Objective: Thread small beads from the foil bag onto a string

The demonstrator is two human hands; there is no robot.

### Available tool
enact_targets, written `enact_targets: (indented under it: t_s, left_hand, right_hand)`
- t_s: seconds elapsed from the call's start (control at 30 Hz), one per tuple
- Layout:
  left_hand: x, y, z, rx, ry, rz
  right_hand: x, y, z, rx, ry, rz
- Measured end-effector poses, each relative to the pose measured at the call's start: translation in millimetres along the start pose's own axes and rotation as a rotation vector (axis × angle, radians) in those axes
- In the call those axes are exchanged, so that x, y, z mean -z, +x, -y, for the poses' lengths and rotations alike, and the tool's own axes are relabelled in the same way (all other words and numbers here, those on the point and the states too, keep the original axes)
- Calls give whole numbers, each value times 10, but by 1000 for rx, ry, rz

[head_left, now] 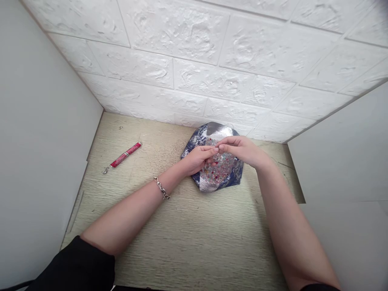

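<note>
Many small clear, pink and red beads (220,167) lie on a blue and silver cloth piece (235,178) near the wall. Over them, my left hand (198,158) has its thumb and forefinger pinched, with the other fingers curled below. My right hand (239,149) comes in from the right, its thumb and forefinger pinched too. The fingertips of both hands meet or nearly meet above the beads. Whatever they hold is too small to make out.
A red tube-shaped packet (125,155) with a clear end lies on the wooden table (188,234) at the left. A white brick-pattern wall (194,76) stands behind, with pale panels on both sides. Small specks lie left of the cloth.
</note>
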State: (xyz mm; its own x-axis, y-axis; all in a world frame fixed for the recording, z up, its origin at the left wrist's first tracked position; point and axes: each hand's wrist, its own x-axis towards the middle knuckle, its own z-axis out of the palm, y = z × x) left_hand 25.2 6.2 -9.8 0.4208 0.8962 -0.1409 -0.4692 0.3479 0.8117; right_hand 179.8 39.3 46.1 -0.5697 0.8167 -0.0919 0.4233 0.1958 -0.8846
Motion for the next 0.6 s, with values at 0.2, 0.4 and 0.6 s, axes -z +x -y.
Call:
enact_targets:
  t_s: [0.2,0.4,0.6]
  left_hand:
    - [-2,-6,-12,-4,2,2]
    - [9,-9,-25,52,7,-1]
    - [25,-3,-21,83,3,-2]
  right_hand:
    - [-12,-1,3,6,1,-40]
    - [-10,0,11,85,5,-98]
    - [-22,15,2,73,-8,-195]
